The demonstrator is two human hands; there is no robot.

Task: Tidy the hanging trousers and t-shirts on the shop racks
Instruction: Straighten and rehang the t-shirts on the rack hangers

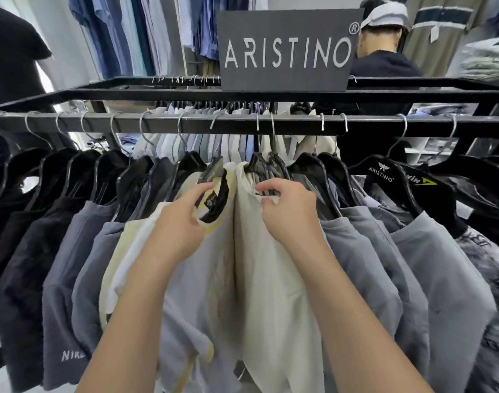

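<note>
My left grip (186, 214) pinches the collar of the yellow-trimmed shirt (225, 245) while my right grip (288, 214) clutches the cream shirt (259, 265) just beside it on the rail (157, 124).

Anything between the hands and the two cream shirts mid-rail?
Nothing visible. The left hand grips the collar of the yellow-trimmed cream shirt; the right hand grips the neck of the plain cream shirt. Grey shirts hang close on both sides.
</note>
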